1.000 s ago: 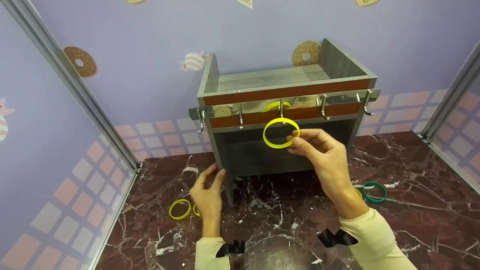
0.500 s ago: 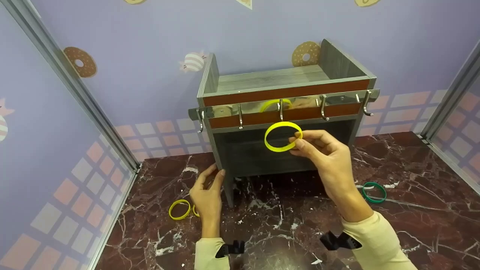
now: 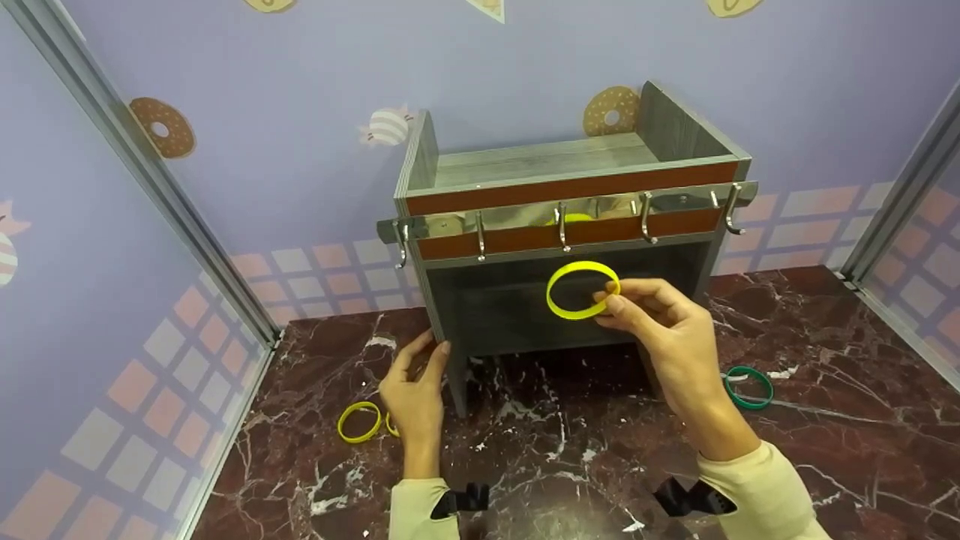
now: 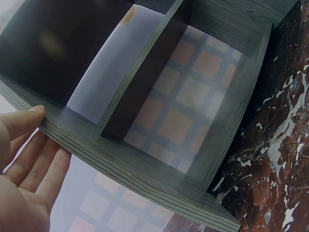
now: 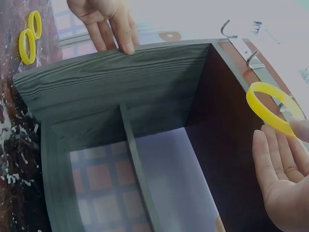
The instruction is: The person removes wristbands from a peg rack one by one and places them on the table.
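My right hand (image 3: 671, 341) pinches a yellow wristband (image 3: 552, 295) between thumb and fingers, in front of a grey wooden shelf (image 3: 694, 124) and just below its row of metal hooks (image 3: 562, 229). The band touches no hook. My left hand (image 3: 416, 394) grips the front edge of the shelf's left side panel. In the left wrist view the thumb (image 4: 34, 113) lies over that panel's edge, with the fingers against its outer face. The right wrist view shows the held wristband beside the metal hook rail.
On the dark red marbled table (image 3: 540, 502), two yellow wristbands (image 3: 340, 424) lie left of the shelf, one partly behind my left hand. A green wristband (image 3: 770, 390) lies to the right. Patterned purple walls (image 3: 300, 150) enclose the back and sides.
My right hand has drawn the yellow wristband down and slightly right, away from the middle hook. Its reflection in the rail has shrunk. My left hand stays on the panel.
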`<state>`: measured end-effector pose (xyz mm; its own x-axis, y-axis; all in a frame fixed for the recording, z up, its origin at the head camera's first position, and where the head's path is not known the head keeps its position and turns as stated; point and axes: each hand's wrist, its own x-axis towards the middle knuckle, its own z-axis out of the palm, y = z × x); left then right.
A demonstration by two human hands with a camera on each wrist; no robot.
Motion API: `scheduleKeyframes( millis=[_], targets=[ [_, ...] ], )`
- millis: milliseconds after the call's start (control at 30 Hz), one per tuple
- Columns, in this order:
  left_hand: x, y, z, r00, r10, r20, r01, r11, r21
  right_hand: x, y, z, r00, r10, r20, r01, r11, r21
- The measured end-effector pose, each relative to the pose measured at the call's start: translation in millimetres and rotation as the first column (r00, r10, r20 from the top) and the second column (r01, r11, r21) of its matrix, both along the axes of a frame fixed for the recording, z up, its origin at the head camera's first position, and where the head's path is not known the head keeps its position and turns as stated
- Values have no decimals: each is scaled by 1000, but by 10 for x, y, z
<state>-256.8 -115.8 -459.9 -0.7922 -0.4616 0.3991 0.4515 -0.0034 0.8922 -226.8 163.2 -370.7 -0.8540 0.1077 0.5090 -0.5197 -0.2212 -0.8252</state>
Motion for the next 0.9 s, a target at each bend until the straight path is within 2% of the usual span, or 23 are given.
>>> scheduleKeyframes(
  millis=[333,900],
  targets=[
    [15,-10,-36,1000,-11,-17,11,1000,-5,31,128,-164,996,-52,75,53,999,-7],
    [-19,9,-7,1000,3,-3,-3,1000,6,57,440,-295,983,-122,137,128,991,-36]
  ],
)
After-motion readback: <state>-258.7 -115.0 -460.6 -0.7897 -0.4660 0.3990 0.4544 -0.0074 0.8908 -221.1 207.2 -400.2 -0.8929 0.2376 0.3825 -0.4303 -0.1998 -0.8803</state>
